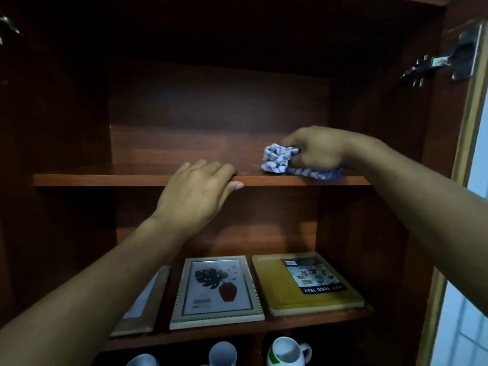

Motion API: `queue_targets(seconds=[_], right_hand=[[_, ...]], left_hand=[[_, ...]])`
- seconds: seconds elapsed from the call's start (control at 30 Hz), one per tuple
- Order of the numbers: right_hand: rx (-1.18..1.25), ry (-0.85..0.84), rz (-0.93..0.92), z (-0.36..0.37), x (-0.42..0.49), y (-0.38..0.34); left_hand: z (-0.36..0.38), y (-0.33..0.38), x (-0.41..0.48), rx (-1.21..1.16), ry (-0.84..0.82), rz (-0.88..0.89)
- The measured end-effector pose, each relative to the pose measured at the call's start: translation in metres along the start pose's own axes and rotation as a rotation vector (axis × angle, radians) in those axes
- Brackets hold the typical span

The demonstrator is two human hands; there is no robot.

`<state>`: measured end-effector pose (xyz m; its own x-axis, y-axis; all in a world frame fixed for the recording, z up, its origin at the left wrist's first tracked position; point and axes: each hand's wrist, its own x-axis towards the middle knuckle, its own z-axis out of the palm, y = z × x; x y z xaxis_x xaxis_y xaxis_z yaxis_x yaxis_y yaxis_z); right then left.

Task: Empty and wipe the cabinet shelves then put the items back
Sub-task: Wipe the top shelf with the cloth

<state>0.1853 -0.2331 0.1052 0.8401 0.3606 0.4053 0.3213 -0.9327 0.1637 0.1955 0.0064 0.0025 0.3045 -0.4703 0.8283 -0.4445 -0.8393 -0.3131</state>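
Wiping step: the right hand point(315, 151) grips a bunched cloth point(280, 161) on the upper shelf point(105, 178), the left hand point(196, 192) apparently clasps its edge; next, sweep leftward.

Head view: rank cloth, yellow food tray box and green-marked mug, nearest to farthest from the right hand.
1. cloth, gripped in the right hand, upper shelf.
2. yellow food tray box, shelf below, right side.
3. green-marked mug, lowest compartment.
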Motion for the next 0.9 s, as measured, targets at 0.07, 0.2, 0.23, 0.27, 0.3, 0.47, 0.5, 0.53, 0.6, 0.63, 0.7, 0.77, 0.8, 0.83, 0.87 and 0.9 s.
queue_targets(seconds=[0.07,0.2,0.23,0.27,0.3,0.47,0.5,0.53,0.6,0.63,0.7,0.77,0.8,0.83,0.87,0.9], right_hand=[[0.148,-0.008,-0.031,-0.005,-0.006,-0.008],[0.411,-0.058,-0.082,-0.012,-0.019,-0.019],[0.481,-0.061,-0.085,-0.012,-0.022,-0.02],[0.535,-0.055,-0.087,-0.013,-0.026,-0.021],[0.574,-0.039,-0.093,-0.012,-0.028,-0.022],[0.719,0.036,-0.114,-0.008,-0.035,-0.03],[0.75,0.052,-0.111,-0.006,-0.037,-0.033],[0.781,0.072,-0.108,-0.004,-0.038,-0.035],[0.827,0.124,-0.099,0.002,-0.042,-0.039],[0.846,0.148,-0.092,0.006,-0.045,-0.041],[0.899,0.195,-0.071,0.015,-0.054,-0.043],[0.969,0.228,-0.053,0.028,-0.066,-0.046],[1.009,0.239,-0.043,0.036,-0.074,-0.048],[1.054,0.251,-0.025,0.045,-0.08,-0.05],[1.108,0.26,0.004,0.053,-0.088,-0.051],[1.164,0.266,0.039,0.062,-0.095,-0.052]], left_hand=[[0.0,0.0,0.0,0.012,0.008,-0.001],[-0.001,0.001,-0.002,0.022,0.04,-0.003],[-0.002,0.001,-0.002,0.022,0.05,-0.006],[-0.002,0.001,-0.004,0.019,0.065,-0.01],[-0.003,0.001,-0.007,0.01,0.082,-0.016],[-0.006,0.004,-0.025,0.018,0.105,-0.053],[-0.006,0.006,-0.029,0.022,0.096,-0.063],[-0.008,0.007,-0.032,0.026,0.09,-0.07],[-0.011,0.01,-0.037,0.031,0.095,-0.082],[-0.013,0.013,-0.041,0.027,0.102,-0.091],[-0.013,0.02,-0.05,0.016,0.122,-0.111],[-0.01,0.028,-0.063,-0.009,0.12,-0.13],[-0.007,0.033,-0.071,-0.025,0.109,-0.146],[-0.004,0.037,-0.08,-0.035,0.095,-0.161],[-0.002,0.042,-0.088,-0.035,0.085,-0.17],[0.001,0.046,-0.097,-0.031,0.079,-0.174]])
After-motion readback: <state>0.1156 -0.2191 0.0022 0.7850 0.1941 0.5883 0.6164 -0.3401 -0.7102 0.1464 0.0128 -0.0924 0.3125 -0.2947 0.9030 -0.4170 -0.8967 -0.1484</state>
